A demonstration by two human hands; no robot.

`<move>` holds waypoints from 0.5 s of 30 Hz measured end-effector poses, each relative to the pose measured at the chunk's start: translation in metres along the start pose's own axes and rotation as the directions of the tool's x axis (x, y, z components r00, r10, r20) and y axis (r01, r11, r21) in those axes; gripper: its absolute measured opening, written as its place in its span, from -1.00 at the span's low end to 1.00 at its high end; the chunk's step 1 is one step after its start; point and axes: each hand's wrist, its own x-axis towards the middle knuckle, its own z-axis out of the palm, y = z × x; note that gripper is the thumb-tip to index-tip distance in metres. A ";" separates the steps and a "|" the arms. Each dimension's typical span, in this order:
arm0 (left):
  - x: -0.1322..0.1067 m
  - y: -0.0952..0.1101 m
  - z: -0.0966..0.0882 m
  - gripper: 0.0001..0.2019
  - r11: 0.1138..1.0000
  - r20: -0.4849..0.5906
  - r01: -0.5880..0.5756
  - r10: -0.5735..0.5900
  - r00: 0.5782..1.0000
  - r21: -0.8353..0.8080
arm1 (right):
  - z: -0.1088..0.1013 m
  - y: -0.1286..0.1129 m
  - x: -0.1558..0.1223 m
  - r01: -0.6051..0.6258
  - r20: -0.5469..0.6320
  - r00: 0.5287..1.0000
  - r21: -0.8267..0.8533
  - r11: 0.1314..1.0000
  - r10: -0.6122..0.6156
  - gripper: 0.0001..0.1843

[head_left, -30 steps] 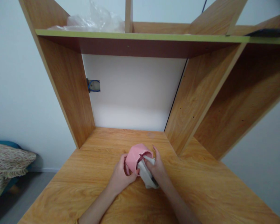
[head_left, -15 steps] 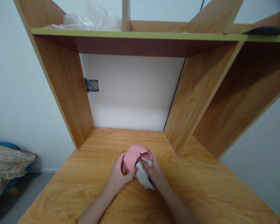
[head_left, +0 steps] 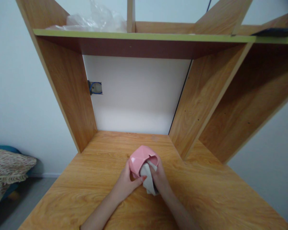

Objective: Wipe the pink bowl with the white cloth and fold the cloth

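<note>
- Pink faceted container (head_left: 140,158), at the front middle of the worktop (head_left: 201,191), tipped so that its notched opening faces right and toward the person; its underside is hidden, and whether it touches the wood cannot be told.
- Far left, a fringed, patterned throw (head_left: 9,163) is cut off by the picture's edge; what lies beneath it shows only as a strip of blue.
- Upper left, crumpled clear plastic (head_left: 98,22) lies on the green-edged shelf (head_left: 144,36), its top cut off and its contents, if any, hard to make out.
- Just below the shelf, a wall box (head_left: 96,88) shows a blue wire, partly covered by the upright panel (head_left: 69,92).
- The left hand (head_left: 126,182) grips the container's left side, thumb at the rim; its other fingers are mostly hidden behind.
- A grey cloth (head_left: 147,182) hangs from the opening; how much is inside cannot be seen.
- The right hand (head_left: 160,177) grips the cloth at the opening's right side, thumb inside, other fingers largely out of sight.
- Upper right, a dark, flat item (head_left: 277,32) on the shelf is too blurred to identify.
</note>
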 end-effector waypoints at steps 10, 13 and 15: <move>0.003 0.001 -0.005 -0.52 0.996 -0.133 0.056 -0.046 0.990 0.070 | -0.004 -0.016 0.001 -0.110 0.020 0.993 -0.102 0.989 0.113 -0.22; 0.004 0.002 -0.008 -0.53 0.993 -0.154 0.070 -0.055 0.987 0.098 | -0.010 -0.023 0.003 -0.099 0.026 0.994 -0.169 0.981 0.105 -0.13; 0.004 0.002 -0.008 -0.51 0.992 -0.157 0.061 -0.043 0.987 0.107 | -0.013 -0.026 0.005 -0.082 0.034 0.995 -0.219 0.972 0.091 -0.12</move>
